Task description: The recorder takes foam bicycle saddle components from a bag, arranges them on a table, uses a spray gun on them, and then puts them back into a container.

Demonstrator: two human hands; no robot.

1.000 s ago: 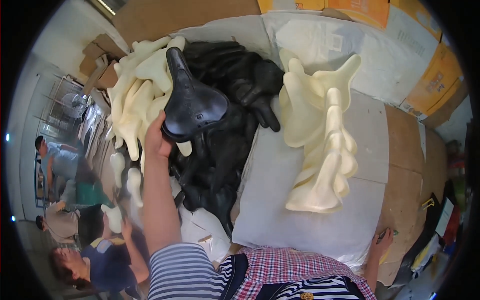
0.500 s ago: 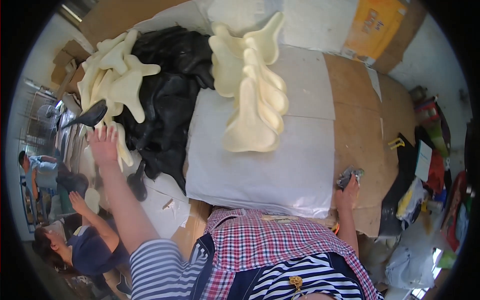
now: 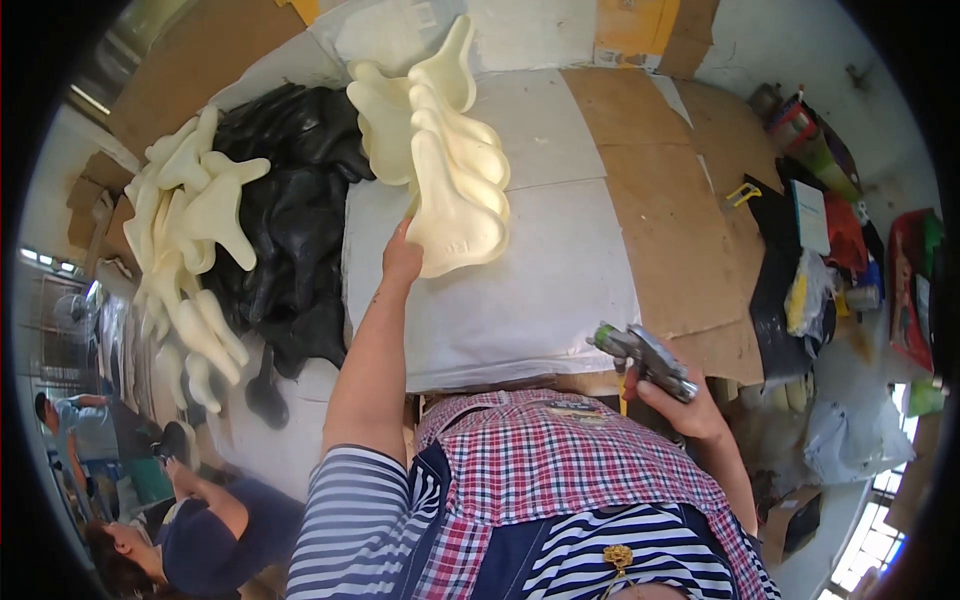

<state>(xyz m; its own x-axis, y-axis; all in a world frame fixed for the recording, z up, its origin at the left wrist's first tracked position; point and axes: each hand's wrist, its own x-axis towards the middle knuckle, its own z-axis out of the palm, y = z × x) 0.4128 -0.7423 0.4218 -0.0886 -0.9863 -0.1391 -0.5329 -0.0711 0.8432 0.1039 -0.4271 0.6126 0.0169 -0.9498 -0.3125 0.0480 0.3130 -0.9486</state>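
Note:
In front of me a row of cream bicycle saddle pads [image 3: 455,130] overlaps on the white-covered bench. My left hand [image 3: 403,258] is at the left edge of the nearest saddle pad [image 3: 450,220], its fingers partly hidden behind it; it seems to grip that edge. My right hand [image 3: 690,412] is wrapped round a metal spray gun [image 3: 645,360] with a green part at one end, held above the bench's near edge. Left of the row lie a heap of black saddle-shaped pieces [image 3: 295,210] and a pile of more cream saddle pads [image 3: 190,220].
White sheeting [image 3: 550,260] and brown cardboard [image 3: 675,240] cover the bench. A yellow-handled tool [image 3: 742,192], a blue-white box [image 3: 810,217] and plastic bags [image 3: 850,440] are at the right. At the lower left a co-worker [image 3: 215,525] sits close by; another person [image 3: 80,425] is farther off.
My left hand has left the black piece at the left pile and reached the nearest pad in the row. My right hand has lifted the spray gun off the cardboard, moving nearer.

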